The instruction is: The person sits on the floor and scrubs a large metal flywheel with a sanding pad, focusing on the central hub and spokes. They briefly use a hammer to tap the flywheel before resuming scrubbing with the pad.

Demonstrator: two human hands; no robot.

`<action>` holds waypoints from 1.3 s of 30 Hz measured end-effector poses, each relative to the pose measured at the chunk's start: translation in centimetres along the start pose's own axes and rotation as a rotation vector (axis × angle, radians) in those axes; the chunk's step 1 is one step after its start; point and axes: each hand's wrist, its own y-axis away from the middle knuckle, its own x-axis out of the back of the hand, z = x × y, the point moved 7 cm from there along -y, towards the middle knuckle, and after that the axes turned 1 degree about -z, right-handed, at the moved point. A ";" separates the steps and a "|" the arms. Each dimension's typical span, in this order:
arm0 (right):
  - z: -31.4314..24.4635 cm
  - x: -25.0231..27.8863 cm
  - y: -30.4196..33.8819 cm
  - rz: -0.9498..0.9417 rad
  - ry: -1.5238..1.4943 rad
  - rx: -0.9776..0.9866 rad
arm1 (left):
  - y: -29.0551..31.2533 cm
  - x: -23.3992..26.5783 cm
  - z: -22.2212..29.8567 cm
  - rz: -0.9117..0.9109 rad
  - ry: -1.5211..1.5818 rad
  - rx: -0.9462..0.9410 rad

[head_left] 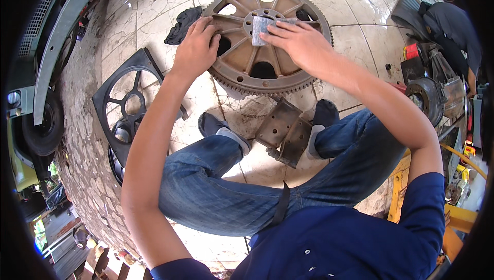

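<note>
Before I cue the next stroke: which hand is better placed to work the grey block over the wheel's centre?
Probably the right hand: it lies on the grey block, near the centre of the toothed wheel. The left hand rests at the wheel's left edge, apart from the block.

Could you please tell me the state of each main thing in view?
Brown toothed metal flywheel: face exposed, left hand on its rim
Grey rectangular pad: under right hand, over the flywheel's centre
Black cloth: crumpled on pale tiled floor
Black spoked frame: unheld
Brown metal bracket with holes: on the floor, unheld
</note>
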 end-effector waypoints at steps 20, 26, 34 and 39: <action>1.8 0.5 0.7 -0.008 0.064 -0.099 | -0.2 0.5 0.6 0.004 0.017 -0.008; 1.0 -0.2 -0.9 -0.056 0.043 -0.087 | 0.1 0.2 0.1 0.021 -0.009 -0.038; -0.4 -0.8 -1.1 0.026 0.002 -0.055 | 0.3 0.0 0.1 0.050 -0.020 -0.064; 3.3 -0.7 -2.9 0.028 0.010 -0.118 | -0.2 0.3 0.4 0.031 -0.028 -0.044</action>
